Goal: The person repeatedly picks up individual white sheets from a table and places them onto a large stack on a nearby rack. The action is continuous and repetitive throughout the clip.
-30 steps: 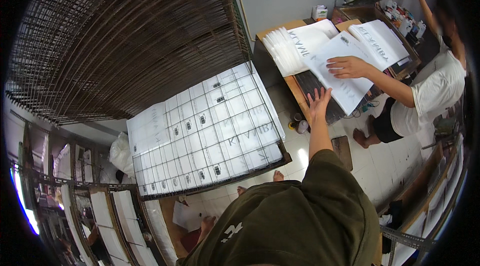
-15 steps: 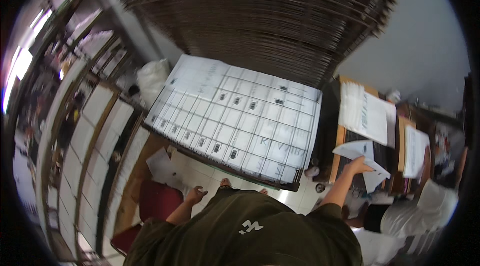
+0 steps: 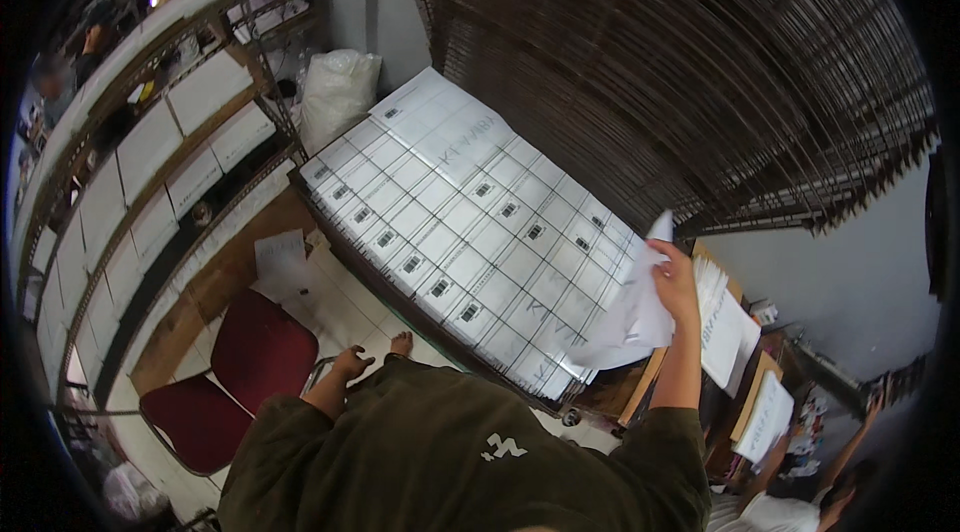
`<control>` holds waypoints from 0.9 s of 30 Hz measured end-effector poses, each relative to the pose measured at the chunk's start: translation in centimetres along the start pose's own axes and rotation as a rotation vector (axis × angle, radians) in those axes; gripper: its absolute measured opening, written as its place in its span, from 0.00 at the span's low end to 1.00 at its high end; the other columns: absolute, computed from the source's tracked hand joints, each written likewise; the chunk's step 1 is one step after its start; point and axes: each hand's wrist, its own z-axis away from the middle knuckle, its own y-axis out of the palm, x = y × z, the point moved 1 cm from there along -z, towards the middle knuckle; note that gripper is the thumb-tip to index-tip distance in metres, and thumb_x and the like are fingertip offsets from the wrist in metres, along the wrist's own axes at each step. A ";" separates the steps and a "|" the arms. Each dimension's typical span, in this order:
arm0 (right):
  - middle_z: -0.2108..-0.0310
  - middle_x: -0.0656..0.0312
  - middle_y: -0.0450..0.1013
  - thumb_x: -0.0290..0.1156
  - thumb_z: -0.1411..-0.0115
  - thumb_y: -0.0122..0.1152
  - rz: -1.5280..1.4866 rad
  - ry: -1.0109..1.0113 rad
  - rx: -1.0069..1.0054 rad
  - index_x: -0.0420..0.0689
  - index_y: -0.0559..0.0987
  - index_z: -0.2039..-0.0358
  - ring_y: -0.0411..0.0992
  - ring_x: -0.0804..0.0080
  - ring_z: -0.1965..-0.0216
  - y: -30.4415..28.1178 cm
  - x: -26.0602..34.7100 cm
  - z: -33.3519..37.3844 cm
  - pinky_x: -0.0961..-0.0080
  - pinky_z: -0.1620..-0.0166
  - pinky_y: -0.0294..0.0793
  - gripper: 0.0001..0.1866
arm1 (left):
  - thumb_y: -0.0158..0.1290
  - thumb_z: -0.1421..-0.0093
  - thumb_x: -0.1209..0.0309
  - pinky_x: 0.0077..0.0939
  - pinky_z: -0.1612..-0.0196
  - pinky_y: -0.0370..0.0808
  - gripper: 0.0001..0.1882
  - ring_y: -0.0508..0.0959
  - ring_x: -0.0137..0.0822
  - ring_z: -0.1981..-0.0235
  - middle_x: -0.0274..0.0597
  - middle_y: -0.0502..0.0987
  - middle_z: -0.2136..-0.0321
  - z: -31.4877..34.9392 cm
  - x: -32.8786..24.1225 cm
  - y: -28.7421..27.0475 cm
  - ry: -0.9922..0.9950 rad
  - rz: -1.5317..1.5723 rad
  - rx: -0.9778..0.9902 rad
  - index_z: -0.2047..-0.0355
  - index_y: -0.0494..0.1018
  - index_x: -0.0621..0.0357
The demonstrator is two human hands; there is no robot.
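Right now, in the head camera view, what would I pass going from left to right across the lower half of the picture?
Red chair → left hand → wire rack of gridded white sheets → right hand holding a white paper sheet → stacks of papers on the wooden table.

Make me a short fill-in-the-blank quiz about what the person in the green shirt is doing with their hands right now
1. The right hand holds a sheet of ____ paper.
2. The left hand holds ____.
3. The chair near the left hand has a ____ seat.
4. The big sheet under the paper is printed with a ____ of boxes.

Missing words: white; nothing; red; grid
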 end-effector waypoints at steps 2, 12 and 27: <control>0.52 0.56 0.68 0.13 0.58 0.46 -0.025 -0.020 0.235 0.43 0.70 0.50 0.67 0.75 0.62 2.9 4.6 -2.8 0.80 0.60 0.67 0.30 | 0.56 0.53 0.51 0.33 0.52 0.69 0.32 0.74 0.44 0.56 0.50 0.75 0.59 -0.1 0.0 -1.0 -0.044 0.069 -0.007 0.52 0.67 0.57; 0.52 0.57 0.67 0.16 0.60 0.45 -0.115 -0.239 0.834 0.46 0.66 0.45 0.64 0.76 0.58 13.6 22.4 -13.3 0.82 0.58 0.64 0.35 | 0.55 0.54 0.49 0.34 0.53 0.69 0.32 0.74 0.45 0.58 0.47 0.76 0.64 -3.9 6.2 -3.7 -0.164 0.152 -0.079 0.52 0.67 0.56; 0.37 0.55 0.47 0.09 0.57 0.42 -0.781 0.175 -0.149 0.39 0.52 0.40 0.58 0.68 0.44 33.3 -4.2 -25.1 0.81 0.51 0.63 0.40 | 0.56 0.53 0.50 0.35 0.52 0.69 0.35 0.73 0.48 0.55 0.52 0.74 0.59 -5.0 11.2 -9.6 -0.213 0.164 -0.181 0.51 0.66 0.62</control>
